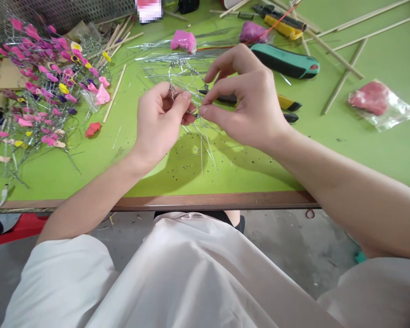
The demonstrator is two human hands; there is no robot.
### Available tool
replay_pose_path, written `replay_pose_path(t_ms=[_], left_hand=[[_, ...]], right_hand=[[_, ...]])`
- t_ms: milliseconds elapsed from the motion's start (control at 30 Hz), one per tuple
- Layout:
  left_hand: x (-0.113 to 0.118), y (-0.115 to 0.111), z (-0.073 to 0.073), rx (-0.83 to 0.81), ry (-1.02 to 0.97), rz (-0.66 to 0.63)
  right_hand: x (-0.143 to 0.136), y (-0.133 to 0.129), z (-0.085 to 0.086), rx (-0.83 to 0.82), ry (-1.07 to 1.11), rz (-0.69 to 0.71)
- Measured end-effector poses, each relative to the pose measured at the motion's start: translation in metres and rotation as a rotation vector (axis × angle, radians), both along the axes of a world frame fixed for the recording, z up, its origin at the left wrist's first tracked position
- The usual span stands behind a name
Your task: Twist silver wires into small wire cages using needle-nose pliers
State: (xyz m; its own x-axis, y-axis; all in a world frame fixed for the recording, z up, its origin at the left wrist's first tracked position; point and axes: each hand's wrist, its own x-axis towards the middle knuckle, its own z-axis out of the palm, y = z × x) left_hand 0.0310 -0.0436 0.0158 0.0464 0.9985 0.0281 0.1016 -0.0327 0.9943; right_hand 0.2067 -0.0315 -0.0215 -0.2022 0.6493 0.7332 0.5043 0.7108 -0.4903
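Observation:
A ring of twisted silver wire [171, 75] is held up over the green table between my hands. My left hand [166, 116] pinches its left and lower side between thumb and fingers. My right hand [244, 93] has thumb and index finger pinched at the ring's lower right end, its other fingers curled above. Several loose straight wires [207, 148] lie on the table below and behind the ring. Partly covered by my right hand, pliers with yellow and black handles [289, 104] rest on the table.
Wire stems with pink, purple and yellow clay tips [51, 86] pile up at left. A green utility knife [285, 60], a pink clay lump [183, 42] and yellow-handled cutters [283, 26] lie behind. Bagged red clay [371, 98] and wooden sticks [345, 75] are at right.

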Motion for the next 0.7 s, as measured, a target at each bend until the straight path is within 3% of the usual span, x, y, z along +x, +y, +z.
replay_pose_path(t_ms=[133, 300, 433, 700], left_hand=[[0.0, 0.0, 0.001, -0.016, 0.011, -0.016], [-0.001, 0.001, 0.003, -0.036, -0.003, -0.037], [-0.002, 0.003, 0.004, -0.041, -0.013, -0.045], [0.001, 0.0, 0.006, -0.058, -0.018, -0.04]], right_hand=[[0.005, 0.005, -0.002, 0.015, 0.038, 0.065], [0.011, 0.01, -0.003, -0.053, -0.079, 0.116], [0.013, 0.013, -0.005, 0.024, -0.05, 0.204], [0.01, 0.009, 0.0, -0.008, -0.062, 0.148]])
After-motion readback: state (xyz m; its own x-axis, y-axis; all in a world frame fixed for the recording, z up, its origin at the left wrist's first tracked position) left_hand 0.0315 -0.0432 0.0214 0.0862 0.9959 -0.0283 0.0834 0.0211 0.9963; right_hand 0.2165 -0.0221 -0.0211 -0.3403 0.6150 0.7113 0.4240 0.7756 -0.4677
